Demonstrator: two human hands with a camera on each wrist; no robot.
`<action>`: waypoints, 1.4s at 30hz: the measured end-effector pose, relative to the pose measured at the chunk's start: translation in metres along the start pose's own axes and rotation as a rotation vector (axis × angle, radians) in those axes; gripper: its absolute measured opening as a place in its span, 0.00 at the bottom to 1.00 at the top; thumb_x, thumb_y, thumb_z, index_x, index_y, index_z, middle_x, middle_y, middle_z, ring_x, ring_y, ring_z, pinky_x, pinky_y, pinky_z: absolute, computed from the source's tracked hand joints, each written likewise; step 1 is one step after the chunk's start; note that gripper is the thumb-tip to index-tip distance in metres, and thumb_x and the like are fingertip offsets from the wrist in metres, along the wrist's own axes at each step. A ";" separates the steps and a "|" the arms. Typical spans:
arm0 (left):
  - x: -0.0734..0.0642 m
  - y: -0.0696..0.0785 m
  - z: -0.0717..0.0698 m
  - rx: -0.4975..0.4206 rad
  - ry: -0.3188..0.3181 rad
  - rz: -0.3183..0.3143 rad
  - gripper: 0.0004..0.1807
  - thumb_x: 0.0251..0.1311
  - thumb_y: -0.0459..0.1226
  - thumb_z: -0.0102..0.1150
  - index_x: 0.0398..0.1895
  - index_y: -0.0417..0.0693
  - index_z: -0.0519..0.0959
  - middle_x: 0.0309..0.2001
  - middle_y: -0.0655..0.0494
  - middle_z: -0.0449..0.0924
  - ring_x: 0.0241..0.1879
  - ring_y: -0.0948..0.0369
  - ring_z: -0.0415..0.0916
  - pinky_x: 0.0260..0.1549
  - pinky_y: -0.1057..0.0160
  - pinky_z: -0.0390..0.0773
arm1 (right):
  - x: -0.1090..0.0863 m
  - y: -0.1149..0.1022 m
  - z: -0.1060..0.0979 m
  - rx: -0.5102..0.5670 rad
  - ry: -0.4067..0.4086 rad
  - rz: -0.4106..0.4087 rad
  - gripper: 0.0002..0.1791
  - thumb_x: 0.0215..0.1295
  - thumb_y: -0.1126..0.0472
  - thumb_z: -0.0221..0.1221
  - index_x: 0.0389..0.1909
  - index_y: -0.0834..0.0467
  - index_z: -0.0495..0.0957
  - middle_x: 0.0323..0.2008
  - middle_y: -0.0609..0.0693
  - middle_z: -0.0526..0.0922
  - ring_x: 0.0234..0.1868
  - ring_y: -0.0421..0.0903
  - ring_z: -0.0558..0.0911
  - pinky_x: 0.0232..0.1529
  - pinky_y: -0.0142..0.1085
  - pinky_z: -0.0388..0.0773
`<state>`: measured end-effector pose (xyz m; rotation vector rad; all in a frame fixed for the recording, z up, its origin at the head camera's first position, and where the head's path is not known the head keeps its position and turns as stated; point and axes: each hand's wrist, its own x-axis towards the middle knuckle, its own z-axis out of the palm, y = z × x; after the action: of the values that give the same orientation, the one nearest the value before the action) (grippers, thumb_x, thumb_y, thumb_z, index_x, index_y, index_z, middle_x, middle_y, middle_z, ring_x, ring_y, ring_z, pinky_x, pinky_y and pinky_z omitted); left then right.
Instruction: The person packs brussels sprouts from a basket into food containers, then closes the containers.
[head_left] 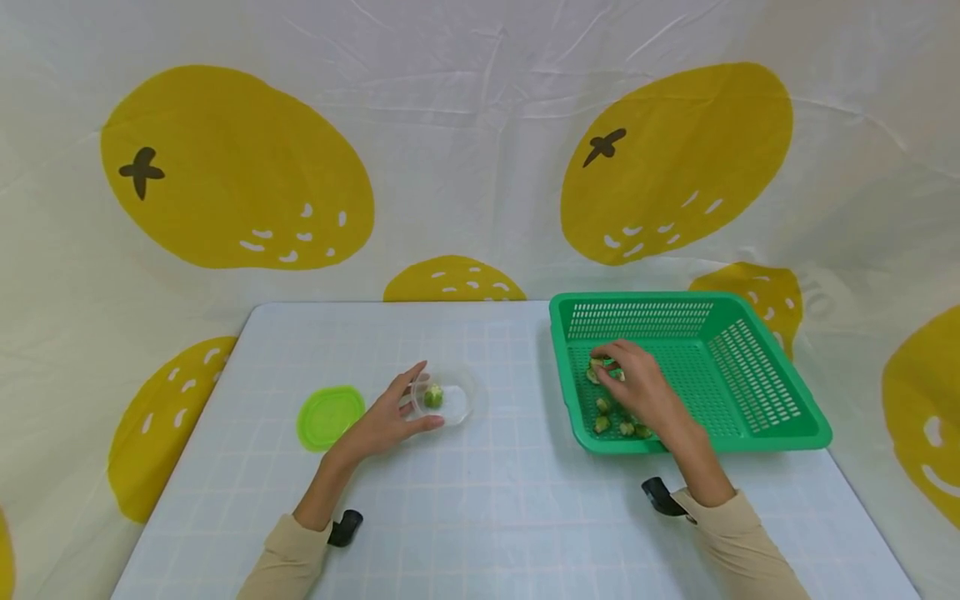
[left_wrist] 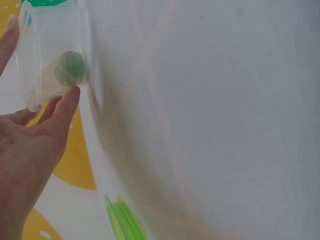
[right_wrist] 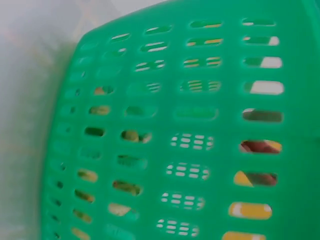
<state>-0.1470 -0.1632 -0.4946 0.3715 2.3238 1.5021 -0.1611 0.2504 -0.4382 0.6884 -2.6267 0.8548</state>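
My left hand holds a small clear plastic cup on the table, thumb on the near side and fingers on the far side. One green Brussels sprout lies inside; the left wrist view shows that sprout through the cup's wall. Inside a green plastic basket at the right, my right hand pinches a Brussels sprout between thumb and fingers. Several more sprouts lie under and beside that hand. In the right wrist view the basket's slotted wall hides the fingers.
A bright green round lid lies on the table left of the cup, close to my left wrist. The pale checked table ends at a curtain printed with yellow fruit. The basket stands near the table's back right corner.
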 end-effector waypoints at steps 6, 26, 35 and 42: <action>0.000 0.001 0.000 -0.005 -0.001 -0.005 0.59 0.58 0.50 0.76 0.84 0.54 0.46 0.80 0.45 0.51 0.77 0.42 0.52 0.72 0.47 0.63 | 0.006 -0.010 0.000 -0.004 0.073 0.001 0.08 0.65 0.74 0.66 0.44 0.65 0.85 0.43 0.59 0.84 0.37 0.54 0.86 0.36 0.49 0.87; -0.001 0.001 0.000 -0.015 -0.002 0.006 0.59 0.59 0.49 0.76 0.84 0.55 0.46 0.79 0.45 0.52 0.77 0.43 0.52 0.72 0.48 0.63 | 0.025 -0.042 0.015 0.159 0.147 -0.010 0.09 0.65 0.73 0.67 0.45 0.66 0.85 0.44 0.58 0.84 0.40 0.52 0.86 0.41 0.45 0.87; 0.001 -0.003 -0.001 -0.001 0.000 0.004 0.59 0.58 0.50 0.76 0.84 0.54 0.46 0.79 0.45 0.52 0.77 0.41 0.53 0.72 0.47 0.63 | 0.034 -0.055 0.029 0.226 0.121 0.015 0.10 0.66 0.72 0.67 0.46 0.66 0.85 0.46 0.58 0.84 0.40 0.53 0.87 0.41 0.46 0.88; 0.002 -0.004 -0.001 -0.014 -0.003 0.017 0.58 0.59 0.49 0.76 0.84 0.54 0.46 0.79 0.45 0.52 0.77 0.42 0.52 0.72 0.46 0.63 | 0.041 -0.066 0.039 0.267 0.100 0.021 0.09 0.67 0.71 0.66 0.47 0.65 0.85 0.46 0.57 0.85 0.43 0.52 0.86 0.43 0.48 0.87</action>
<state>-0.1493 -0.1649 -0.4978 0.3906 2.3129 1.5236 -0.1661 0.1649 -0.4204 0.6637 -2.4604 1.2275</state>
